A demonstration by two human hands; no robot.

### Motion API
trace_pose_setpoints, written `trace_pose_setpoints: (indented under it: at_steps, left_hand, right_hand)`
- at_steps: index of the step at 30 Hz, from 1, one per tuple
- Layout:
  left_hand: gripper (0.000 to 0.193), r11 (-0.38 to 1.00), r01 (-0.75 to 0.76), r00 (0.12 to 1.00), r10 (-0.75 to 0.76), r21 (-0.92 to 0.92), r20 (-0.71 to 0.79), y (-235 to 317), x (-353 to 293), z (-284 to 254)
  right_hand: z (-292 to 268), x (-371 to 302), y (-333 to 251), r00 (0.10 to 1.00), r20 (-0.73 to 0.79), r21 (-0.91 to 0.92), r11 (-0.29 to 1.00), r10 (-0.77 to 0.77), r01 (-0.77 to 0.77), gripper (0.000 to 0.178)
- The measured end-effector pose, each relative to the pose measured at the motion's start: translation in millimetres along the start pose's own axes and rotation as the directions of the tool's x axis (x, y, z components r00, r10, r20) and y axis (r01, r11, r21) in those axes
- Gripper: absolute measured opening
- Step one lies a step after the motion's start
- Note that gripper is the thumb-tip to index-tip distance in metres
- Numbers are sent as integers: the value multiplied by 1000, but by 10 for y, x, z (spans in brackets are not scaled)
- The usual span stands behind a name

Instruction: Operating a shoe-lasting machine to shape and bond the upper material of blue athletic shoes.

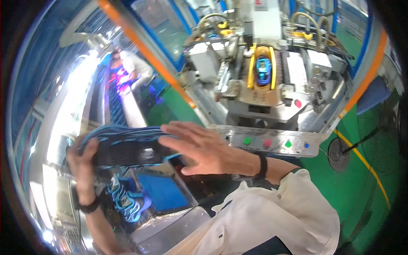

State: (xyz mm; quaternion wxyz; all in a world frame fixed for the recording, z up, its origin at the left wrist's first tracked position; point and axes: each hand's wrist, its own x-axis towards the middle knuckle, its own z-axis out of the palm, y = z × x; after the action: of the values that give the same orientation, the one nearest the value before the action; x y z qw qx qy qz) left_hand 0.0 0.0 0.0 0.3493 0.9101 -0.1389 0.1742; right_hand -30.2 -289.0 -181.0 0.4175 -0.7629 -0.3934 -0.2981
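My left hand (83, 163) is closed round the left end of a long black and blue item (123, 151). Curved blue bands run along its upper edge, and a small pale patch shows on its dark face. Blur hides its exact kind. My right hand (202, 146) has its fingers stretched and spread, with the fingertips at the item's right end; whether they press on it, I cannot tell. Below the left hand lie several light blue and white shoes (127, 199), next to a flat blue panel (161, 191).
Ahead stands a machine (263, 100) with a blue shoe (263, 71) between two yellow guides. Coloured buttons line its front panel (272, 141). Orange-edged posts (148, 51) flank it. Another person (134, 68) sits at a lit conveyor line (112, 100) at the far left. A round-based stand (338, 154) is at right.
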Motion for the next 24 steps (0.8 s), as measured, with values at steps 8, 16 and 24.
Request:
trace_pose_setpoints:
  at_steps: [8, 16, 24]
  left_hand:
    - [35, 938, 39, 870, 138, -346, 474, 1144, 719, 2643]
    - [47, 820, 308, 845, -3, -482, 535, 748, 1229, 5635]
    - [54, 984, -44, 957, 92, -175, 276, 784, 1629, 7403]
  right_hand:
    - [-1436, -1294, 535, 819, -345, 74, 883, 460, -464, 76]
    - [-2371, -2504, 836, 180, -661, 473, 591, 728, -653, 70]
    - [-2739, -2683, 698, -95, -883, 335, 476, 460, -813, 61]
